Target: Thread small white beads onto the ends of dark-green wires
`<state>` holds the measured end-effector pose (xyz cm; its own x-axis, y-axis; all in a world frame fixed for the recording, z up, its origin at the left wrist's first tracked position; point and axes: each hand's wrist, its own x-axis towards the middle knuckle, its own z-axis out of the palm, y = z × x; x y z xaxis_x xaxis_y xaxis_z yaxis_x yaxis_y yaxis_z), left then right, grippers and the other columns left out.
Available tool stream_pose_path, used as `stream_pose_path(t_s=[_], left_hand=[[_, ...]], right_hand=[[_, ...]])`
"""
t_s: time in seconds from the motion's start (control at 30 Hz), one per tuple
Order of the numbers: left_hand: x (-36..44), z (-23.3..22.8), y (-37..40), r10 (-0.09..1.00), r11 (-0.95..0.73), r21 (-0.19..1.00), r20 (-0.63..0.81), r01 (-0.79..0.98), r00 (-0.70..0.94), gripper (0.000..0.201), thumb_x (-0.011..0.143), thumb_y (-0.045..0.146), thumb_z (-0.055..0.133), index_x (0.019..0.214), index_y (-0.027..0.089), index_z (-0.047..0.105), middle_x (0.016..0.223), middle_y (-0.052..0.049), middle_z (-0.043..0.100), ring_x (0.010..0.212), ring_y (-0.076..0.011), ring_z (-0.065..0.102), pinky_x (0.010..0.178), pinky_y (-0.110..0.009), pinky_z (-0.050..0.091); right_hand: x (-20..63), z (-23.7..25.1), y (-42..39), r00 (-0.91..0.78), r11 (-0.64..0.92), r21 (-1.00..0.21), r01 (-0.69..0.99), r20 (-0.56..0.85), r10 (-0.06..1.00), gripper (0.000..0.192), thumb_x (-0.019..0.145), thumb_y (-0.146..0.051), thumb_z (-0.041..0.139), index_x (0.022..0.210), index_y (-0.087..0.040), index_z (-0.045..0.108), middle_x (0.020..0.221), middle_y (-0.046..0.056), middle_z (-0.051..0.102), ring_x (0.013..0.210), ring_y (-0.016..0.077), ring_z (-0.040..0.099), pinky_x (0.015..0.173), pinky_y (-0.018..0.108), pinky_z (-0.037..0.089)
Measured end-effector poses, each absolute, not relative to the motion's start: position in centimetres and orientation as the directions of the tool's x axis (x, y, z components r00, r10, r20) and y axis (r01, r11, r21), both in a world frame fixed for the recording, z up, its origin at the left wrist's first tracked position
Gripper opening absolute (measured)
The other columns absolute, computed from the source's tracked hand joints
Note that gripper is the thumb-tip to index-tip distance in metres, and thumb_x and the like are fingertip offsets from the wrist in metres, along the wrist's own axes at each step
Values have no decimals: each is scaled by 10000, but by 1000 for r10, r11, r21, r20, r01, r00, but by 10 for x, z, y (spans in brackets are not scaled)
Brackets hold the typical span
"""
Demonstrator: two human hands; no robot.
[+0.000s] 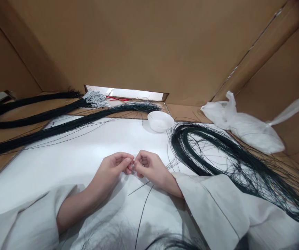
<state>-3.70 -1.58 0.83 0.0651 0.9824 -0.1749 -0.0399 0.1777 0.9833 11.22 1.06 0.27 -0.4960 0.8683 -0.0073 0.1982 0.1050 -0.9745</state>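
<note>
In front of my body, my left hand (114,166) and my right hand (151,168) meet fingertip to fingertip, both closed in a pinch. Between them shows a small reddish piece (132,162), too small and too covered by fingers to name. Below my right hand a thin dark cord (143,212) runs down toward my lap; its upper end is hidden. Another short dark strand (139,188) slants beneath the hands.
A white bowl (160,122) stands behind my hands. To the right lies a looped bundle of dark cords (191,149), beside a tied white plastic bag (258,132). Long cord bundles (68,125) stretch left, one with white-wrapped ends (96,99). Cardboard walls (128,45) enclose the white work surface (68,152).
</note>
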Motion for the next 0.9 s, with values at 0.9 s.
stream_pose_path(t_s=[0.9], left_hand=[[-38, 4, -15, 983, 170, 985, -170, 11, 63, 156, 766, 266, 547, 835, 147, 620, 663, -10, 594, 608, -110, 524, 614, -233, 414]], right_hand=[[112, 6, 10, -479, 105, -965, 240, -24, 878, 79, 747, -209, 502, 685, -160, 499, 626, 4, 573, 512, 85, 519, 475, 188, 405]])
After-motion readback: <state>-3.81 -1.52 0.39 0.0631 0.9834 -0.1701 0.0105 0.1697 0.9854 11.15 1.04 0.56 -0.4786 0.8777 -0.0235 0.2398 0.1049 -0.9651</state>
